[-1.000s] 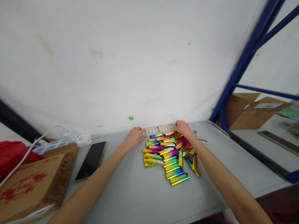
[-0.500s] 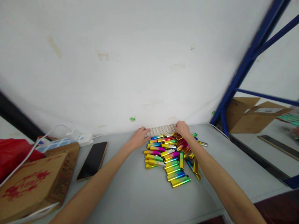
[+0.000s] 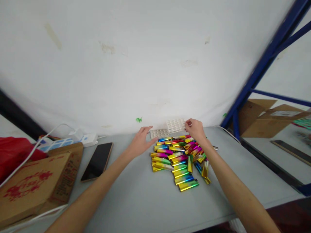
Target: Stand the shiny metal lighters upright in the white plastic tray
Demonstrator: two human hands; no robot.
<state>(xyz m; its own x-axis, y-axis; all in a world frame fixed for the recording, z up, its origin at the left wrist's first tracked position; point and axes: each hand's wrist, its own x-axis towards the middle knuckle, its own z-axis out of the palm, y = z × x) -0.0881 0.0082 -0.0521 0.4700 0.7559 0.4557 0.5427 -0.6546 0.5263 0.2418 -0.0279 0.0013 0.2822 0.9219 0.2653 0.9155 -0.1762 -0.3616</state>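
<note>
A heap of several shiny rainbow-coloured lighters [image 3: 179,159] lies on the grey table [image 3: 145,197] near the white wall. Behind the heap are two white dimpled trays. My right hand [image 3: 195,129] pinches the right tray [image 3: 176,125] and holds it lifted and tilted above the table. The left tray [image 3: 159,133] lies flat against the wall. My left hand [image 3: 141,139] hovers just left of it, fingers stretched out and apart, holding nothing.
A dark phone [image 3: 97,161] lies left of the heap. A cardboard box [image 3: 34,184], a red bag [image 3: 14,157] and a white power strip [image 3: 86,139] with cables sit at the far left. A blue rack [image 3: 262,64] and cardboard boxes [image 3: 262,116] stand at the right.
My right hand has lifted the right tray off the table. My left hand has let go of the left tray and opened.
</note>
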